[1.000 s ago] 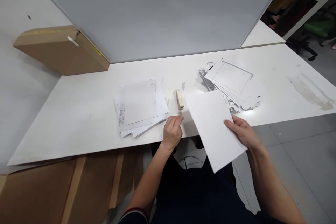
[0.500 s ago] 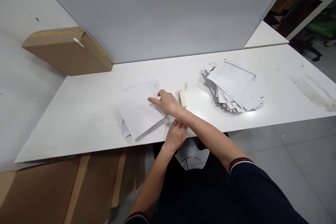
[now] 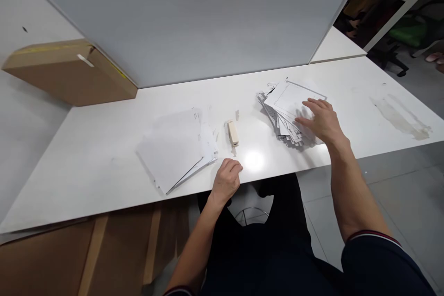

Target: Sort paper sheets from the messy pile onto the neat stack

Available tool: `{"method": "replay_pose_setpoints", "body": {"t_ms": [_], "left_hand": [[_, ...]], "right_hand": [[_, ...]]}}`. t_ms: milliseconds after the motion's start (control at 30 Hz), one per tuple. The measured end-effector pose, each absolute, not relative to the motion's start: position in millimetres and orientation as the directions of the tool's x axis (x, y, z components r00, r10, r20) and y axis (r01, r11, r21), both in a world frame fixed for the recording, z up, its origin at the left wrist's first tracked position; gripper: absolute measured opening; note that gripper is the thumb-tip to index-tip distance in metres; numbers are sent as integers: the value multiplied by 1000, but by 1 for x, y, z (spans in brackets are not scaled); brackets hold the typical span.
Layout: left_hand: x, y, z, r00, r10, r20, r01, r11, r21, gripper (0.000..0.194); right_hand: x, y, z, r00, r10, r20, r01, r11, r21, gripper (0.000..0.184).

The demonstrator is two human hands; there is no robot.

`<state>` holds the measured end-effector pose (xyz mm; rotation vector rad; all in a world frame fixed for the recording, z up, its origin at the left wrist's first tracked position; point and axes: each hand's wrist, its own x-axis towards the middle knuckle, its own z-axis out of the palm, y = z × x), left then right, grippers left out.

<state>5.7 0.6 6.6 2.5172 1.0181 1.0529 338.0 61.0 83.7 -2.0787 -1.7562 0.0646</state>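
My right hand lies flat with fingers spread on the right stack of printed papers, holding nothing. My left hand rests at the table's front edge with fingers curled loosely, and nothing shows in it. A second pile of white sheets lies left of centre on the white table. Between the two piles lies a small beige stapler, just beyond my left hand.
A grey partition panel stands along the table's back. A brown cardboard box sits at the far left. Flat cardboard leans below the table's front edge. A smudged stain marks the table at the right.
My right hand laid a white sheet on the left pile, then drew back across to the right stack and now rests on it. My left hand stayed at the front edge.
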Motion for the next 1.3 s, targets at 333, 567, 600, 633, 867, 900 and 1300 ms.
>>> {"method": "replay_pose_setpoints", "body": {"t_ms": [333,567,600,633,867,900,1300], "left_hand": [[5,1,6,501,678,537,500,-734,460,32],[5,1,8,495,675,548,503,-736,453,31],[5,1,9,493,678,545,504,-733,457,31],[5,1,9,493,681,542,505,-731,459,31],[5,1,5,468,704,534,504,-709,493,32],[4,1,4,446,719,534,498,-694,520,32],[9,-5,28,338,934,-114,-425,260,867,82]], "right_hand": [[350,57,81,109,991,76,934,-76,-348,41],[336,52,90,79,996,44,977,-69,-200,41],[335,52,89,113,992,54,979,-102,-178,41],[335,53,87,146,987,65,978,-134,-159,40],[316,36,96,194,931,308,976,-153,-152,41],[308,28,103,157,920,359,980,-99,-175,40],[231,-69,121,-158,947,278,556,318,-768,24]]}}
